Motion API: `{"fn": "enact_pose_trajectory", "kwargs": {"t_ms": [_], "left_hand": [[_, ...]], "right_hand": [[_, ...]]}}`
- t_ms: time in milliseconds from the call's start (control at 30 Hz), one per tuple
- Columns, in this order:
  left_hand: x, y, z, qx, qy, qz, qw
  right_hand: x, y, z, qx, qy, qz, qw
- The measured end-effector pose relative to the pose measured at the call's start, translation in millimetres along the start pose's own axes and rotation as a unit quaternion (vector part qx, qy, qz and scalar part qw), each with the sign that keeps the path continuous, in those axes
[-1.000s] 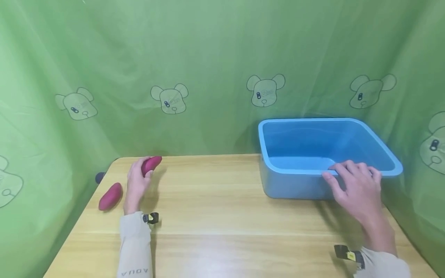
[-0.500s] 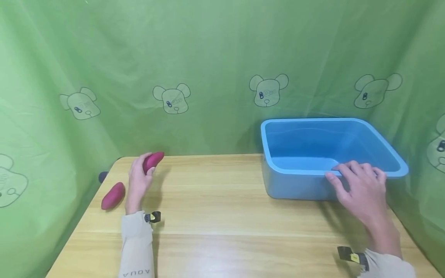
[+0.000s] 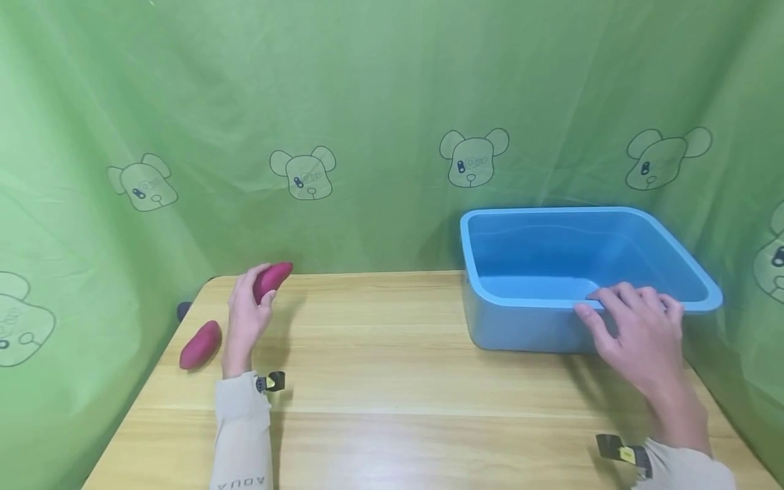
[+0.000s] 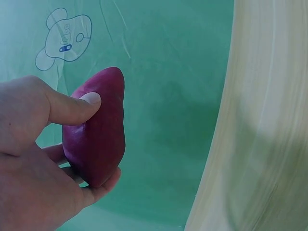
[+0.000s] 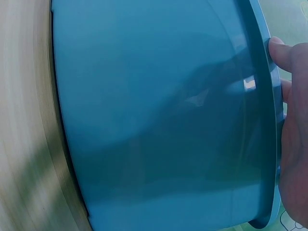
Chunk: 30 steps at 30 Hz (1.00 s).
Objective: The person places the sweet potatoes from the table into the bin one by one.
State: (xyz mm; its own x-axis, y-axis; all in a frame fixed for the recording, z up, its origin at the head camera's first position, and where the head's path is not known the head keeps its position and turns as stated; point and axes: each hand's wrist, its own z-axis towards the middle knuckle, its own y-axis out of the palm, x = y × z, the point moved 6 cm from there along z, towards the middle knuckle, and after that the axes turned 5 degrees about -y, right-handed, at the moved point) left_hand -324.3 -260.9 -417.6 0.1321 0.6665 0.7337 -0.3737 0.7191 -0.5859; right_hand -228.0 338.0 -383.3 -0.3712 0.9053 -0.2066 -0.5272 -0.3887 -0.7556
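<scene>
My left hand (image 3: 247, 316) holds a purple-red sweet potato (image 3: 273, 279) above the back left of the table. In the left wrist view the thumb lies along one side of this sweet potato (image 4: 98, 139) and the fingers curl behind it. A second sweet potato (image 3: 201, 345) lies on the table left of that wrist. At the right, my right hand (image 3: 640, 337) grips the near rim of a blue plastic tub (image 3: 520, 327), thumb outside and fingers over the inner side. The right wrist view shows the tub's outer wall (image 5: 159, 120) with the thumb at its rim.
The light wooden table (image 3: 380, 388) reaches back to a green curtain (image 3: 380, 122) printed with bear heads. A small dark round object (image 3: 183, 311) shows at the table's left back edge. The tub stands in the table's back right corner.
My left hand has raised the sweet potato a little, up and slightly rightward. The right hand stays on the tub's rim. The whole head view has shifted slightly.
</scene>
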Motion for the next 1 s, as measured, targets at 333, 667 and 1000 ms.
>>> {"fn": "enact_pose_trajectory", "kwargs": {"t_ms": [333,667,1000], "left_hand": [[11.8,-4.5,-0.5,0.010,0.019,-0.007,0.9998],[21.1,-6.9,-2.6,0.015,0.029,-0.014,0.9994],[29.2,-7.8,-4.1,0.011,0.040,-0.022,0.9989]], "right_hand": [[0.6,-0.2,-1.3,-0.001,0.004,0.001,1.0000],[-0.5,-0.5,-0.4,0.002,0.001,0.001,1.0000],[-1.5,-0.9,-0.2,-0.002,0.003,0.001,1.0000]]}}
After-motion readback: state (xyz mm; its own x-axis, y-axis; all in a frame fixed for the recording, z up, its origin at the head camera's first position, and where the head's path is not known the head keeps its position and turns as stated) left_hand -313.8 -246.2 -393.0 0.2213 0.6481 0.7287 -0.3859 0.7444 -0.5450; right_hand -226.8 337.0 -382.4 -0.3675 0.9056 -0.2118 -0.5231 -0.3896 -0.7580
